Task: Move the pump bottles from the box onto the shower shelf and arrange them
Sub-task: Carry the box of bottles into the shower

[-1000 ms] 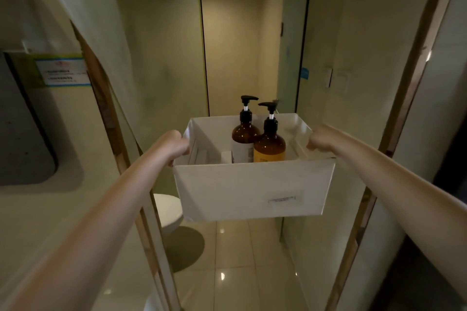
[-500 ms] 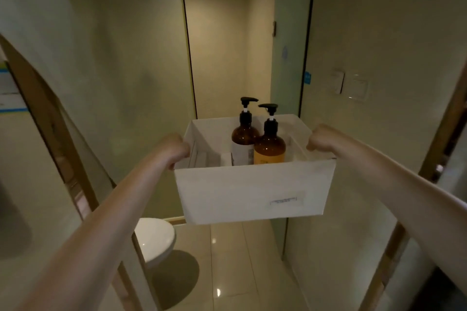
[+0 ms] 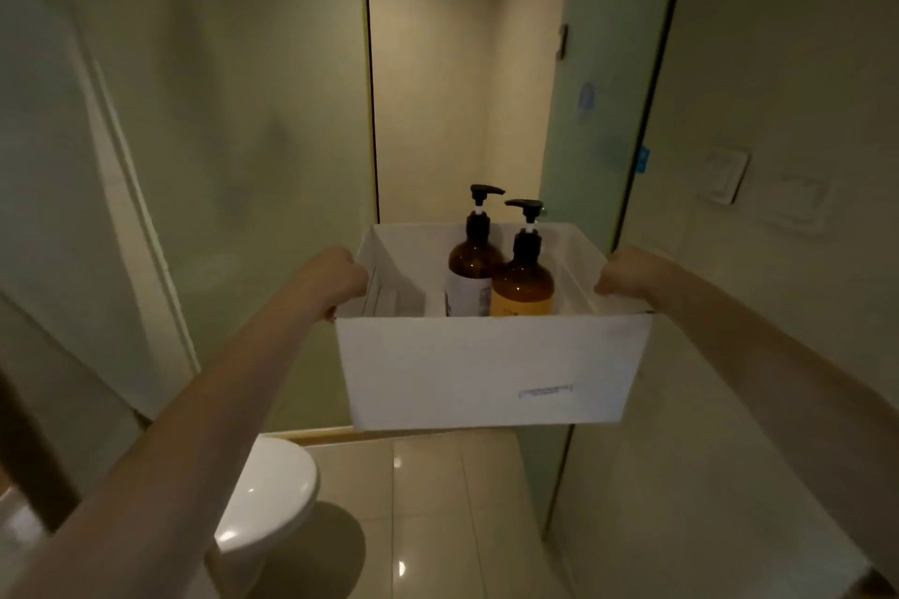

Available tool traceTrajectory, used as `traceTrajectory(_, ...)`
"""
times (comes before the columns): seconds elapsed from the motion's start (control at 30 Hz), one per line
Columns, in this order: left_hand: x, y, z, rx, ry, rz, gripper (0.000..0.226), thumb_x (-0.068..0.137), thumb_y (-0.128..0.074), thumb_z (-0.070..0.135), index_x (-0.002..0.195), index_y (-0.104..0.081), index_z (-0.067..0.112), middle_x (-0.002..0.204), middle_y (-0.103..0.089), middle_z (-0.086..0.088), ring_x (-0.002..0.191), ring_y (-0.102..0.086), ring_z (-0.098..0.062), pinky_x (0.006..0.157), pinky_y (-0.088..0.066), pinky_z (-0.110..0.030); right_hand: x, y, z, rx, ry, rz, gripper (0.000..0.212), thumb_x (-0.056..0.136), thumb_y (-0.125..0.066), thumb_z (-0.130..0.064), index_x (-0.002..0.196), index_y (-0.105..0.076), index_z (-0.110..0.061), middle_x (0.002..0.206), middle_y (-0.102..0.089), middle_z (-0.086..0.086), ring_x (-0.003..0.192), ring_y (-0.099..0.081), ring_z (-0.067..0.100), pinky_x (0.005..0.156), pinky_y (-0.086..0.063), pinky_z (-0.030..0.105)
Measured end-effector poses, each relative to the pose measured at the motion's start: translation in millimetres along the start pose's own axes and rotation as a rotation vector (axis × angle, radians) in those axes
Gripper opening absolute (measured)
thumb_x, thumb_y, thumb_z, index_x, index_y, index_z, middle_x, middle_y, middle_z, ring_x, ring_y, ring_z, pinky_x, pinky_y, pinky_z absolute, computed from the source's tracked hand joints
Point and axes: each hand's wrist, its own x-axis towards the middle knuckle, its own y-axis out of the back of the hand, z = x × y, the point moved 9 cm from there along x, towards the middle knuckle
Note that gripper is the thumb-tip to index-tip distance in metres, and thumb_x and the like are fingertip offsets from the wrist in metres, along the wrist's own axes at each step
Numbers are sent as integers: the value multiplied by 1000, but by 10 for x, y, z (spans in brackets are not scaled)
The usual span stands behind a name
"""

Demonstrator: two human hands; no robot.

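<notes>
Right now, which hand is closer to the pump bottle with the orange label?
Right. The right hand grips the box's right rim, on the orange-label bottle's side; the left hand grips the opposite rim, with the white-label bottle between.

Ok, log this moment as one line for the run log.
box: held in the air | left hand: grips left wall | right hand: grips right wall | dark pump bottle, amber pump bottle: upright inside box

dim, warm overhead light | floor [image 3: 438, 525] glare | soft blur, bowed edges
</notes>
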Motion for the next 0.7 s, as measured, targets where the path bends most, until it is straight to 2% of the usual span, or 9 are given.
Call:
traceTrajectory(0.07,254,-53,27,-3,-1,5,13,77,-50,-6,66,-52,2,64,-53,-14,53,-50,-23,44,-38,-25,258,-5,-40,5,-1,14,36,86,-57,-4,119,-56,9,122,-58,25,107,-57,35,72,-42,29)
traceTrajectory(0.13,526,-116,59,-9,2,8,10,78,-50,-5,71,-52,2,64,-52,-12,53,-51,-23,41,-38,-24,546,2,-81,-28,1,29,36,86,-58,-6,120,-56,7,122,-58,23,103,-58,33,58,-38,24)
traceTrajectory(0.17,659,-145,92,-9,1,10,9,79,-50,-4,73,-52,2,64,-52,-11,53,-51,-23,39,-38,-24,694,8,-100,-38,1,31,37,87,-58,-7,121,-56,6,124,-58,22,105,-58,33,56,-39,24)
traceTrajectory(0.27,1057,-206,203,-14,1,18,6,80,-50,-4,83,-52,2,66,-51,-10,55,-50,-22,41,-38,-25,1124,11,-161,-28,3,15,40,88,-56,-8,126,-52,6,128,-55,22,114,-54,35,80,-46,33)
traceTrajectory(0.33,1319,-256,257,-27,7,13,9,80,-50,-5,86,-52,2,66,-51,-10,55,-50,-22,41,-38,-25,1392,29,-198,-13,1,15,39,88,-57,-7,124,-53,6,126,-55,23,112,-55,36,83,-45,34)
traceTrajectory(0.4,1594,-301,295,-30,20,11,8,80,-50,-6,82,-52,2,66,-51,-11,54,-50,-23,37,-38,-23,1669,64,-262,-8,11,22,38,86,-58,-7,121,-55,7,124,-57,23,107,-57,35,73,-44,30)
traceTrajectory(0.5,2015,-366,336,-52,26,-2,14,79,-49,-6,69,-50,3,65,-51,-12,52,-50,-24,34,-37,-20,2059,88,-378,6,38,26,35,85,-59,-5,118,-57,7,120,-59,23,95,-59,30,49,-35,22)
traceTrajectory(0.6,2381,-411,379,-77,28,10,8,78,-49,-7,76,-52,0,65,-51,-14,54,-51,-25,42,-38,-26,2416,73,-460,57,50,28,32,84,-57,-1,115,-58,8,114,-60,24,90,-58,32,46,-33,21)
traceTrajectory(0.7,2714,-485,396,-87,29,7,15,78,-49,-7,69,-49,4,67,-50,-13,55,-51,-25,45,-39,-26,2758,23,-512,86,49,15,32,83,-56,1,114,-58,10,98,-58,21,80,-53,26,48,-33,22)
